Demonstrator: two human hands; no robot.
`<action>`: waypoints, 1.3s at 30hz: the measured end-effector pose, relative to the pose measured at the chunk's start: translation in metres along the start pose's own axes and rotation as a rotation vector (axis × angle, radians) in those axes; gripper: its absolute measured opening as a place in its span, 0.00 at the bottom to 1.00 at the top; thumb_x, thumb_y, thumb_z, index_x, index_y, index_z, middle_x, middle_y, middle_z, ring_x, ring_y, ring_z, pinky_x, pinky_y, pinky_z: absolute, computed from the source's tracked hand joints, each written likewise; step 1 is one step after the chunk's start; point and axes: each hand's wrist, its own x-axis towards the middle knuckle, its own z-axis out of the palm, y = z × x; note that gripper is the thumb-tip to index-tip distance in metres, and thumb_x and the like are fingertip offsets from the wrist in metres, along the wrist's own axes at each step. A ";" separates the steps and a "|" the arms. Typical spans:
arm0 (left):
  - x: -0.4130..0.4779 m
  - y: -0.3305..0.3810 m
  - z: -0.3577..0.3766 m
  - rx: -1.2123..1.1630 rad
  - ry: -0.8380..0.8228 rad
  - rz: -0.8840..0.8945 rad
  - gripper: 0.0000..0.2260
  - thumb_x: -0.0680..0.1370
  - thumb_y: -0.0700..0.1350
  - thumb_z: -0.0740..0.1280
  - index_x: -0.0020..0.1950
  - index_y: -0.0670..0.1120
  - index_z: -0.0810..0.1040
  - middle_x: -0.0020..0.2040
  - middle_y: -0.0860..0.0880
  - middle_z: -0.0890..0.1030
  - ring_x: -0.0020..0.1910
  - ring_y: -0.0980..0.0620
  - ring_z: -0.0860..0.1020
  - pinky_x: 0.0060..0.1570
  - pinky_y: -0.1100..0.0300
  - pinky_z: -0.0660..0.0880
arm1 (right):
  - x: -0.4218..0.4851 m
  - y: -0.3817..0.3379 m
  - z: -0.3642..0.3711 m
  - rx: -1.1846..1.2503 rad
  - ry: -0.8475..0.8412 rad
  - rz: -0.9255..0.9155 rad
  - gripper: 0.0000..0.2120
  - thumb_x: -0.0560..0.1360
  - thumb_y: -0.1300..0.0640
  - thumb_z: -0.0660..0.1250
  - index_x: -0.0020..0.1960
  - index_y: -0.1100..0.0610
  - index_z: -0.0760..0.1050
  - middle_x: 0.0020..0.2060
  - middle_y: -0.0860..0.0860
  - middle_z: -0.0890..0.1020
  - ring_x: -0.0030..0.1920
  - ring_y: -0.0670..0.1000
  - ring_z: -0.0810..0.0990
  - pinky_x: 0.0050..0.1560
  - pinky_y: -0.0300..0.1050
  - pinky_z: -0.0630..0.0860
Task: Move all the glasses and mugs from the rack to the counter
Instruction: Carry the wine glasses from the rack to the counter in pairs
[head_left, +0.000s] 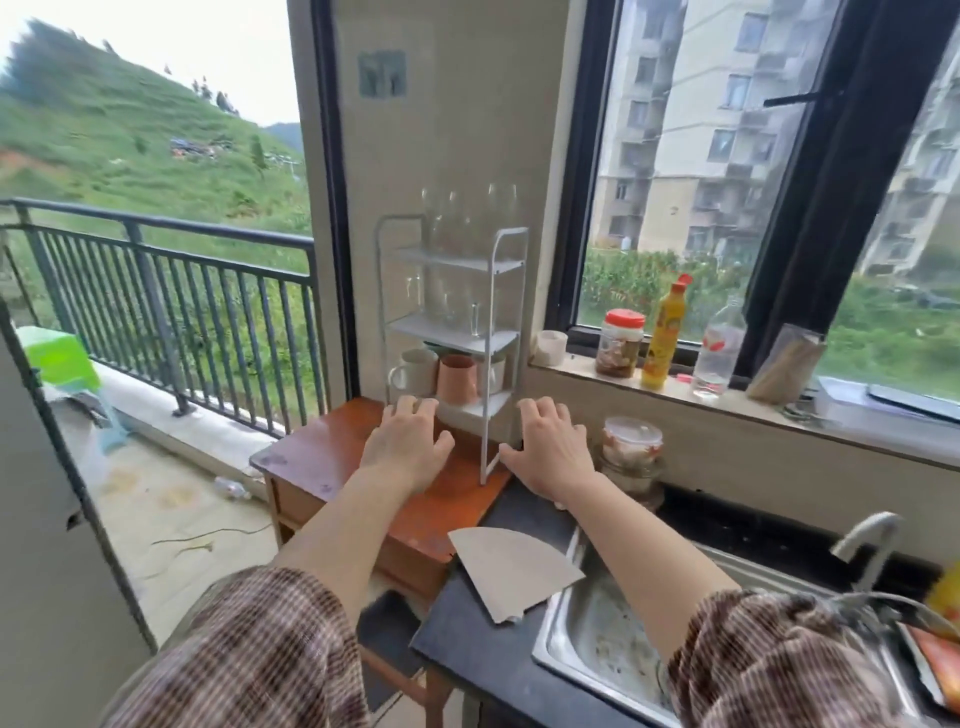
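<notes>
I note rack (452, 332) on wooden table (311, 457), black counter (519, 525) alongside. Left hand (408, 447) and right hand (550, 447) spread, gripping nothing

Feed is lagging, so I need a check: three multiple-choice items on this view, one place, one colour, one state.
1. The mugs stand on which rack shelf? A top B middle C bottom
2. The red-capped bottle is: A yellow B blue C black
3. The left hand and right hand: A hold nothing B grip mugs C grip glasses
C: they sit below the glasses. A: its body is yellow. A: both lie open, nothing in them.
</notes>
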 end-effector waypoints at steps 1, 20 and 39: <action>0.014 -0.010 -0.002 -0.003 0.003 -0.007 0.23 0.79 0.52 0.57 0.72 0.46 0.65 0.70 0.43 0.67 0.67 0.42 0.66 0.64 0.46 0.68 | 0.016 -0.009 0.005 0.005 0.002 -0.010 0.26 0.75 0.46 0.63 0.68 0.57 0.65 0.63 0.56 0.70 0.65 0.59 0.67 0.60 0.58 0.67; 0.317 -0.115 -0.038 -0.204 0.052 0.328 0.22 0.79 0.51 0.58 0.72 0.46 0.65 0.70 0.44 0.69 0.69 0.45 0.67 0.65 0.50 0.66 | 0.287 -0.089 0.023 0.012 0.301 0.167 0.23 0.76 0.48 0.62 0.67 0.59 0.66 0.63 0.56 0.72 0.63 0.57 0.68 0.59 0.56 0.70; 0.567 -0.090 -0.046 -0.584 0.239 0.290 0.26 0.77 0.46 0.65 0.74 0.43 0.63 0.67 0.38 0.71 0.66 0.39 0.70 0.62 0.52 0.66 | 0.520 -0.068 0.015 0.309 0.460 0.270 0.22 0.76 0.51 0.64 0.65 0.62 0.67 0.59 0.59 0.76 0.61 0.60 0.74 0.52 0.49 0.69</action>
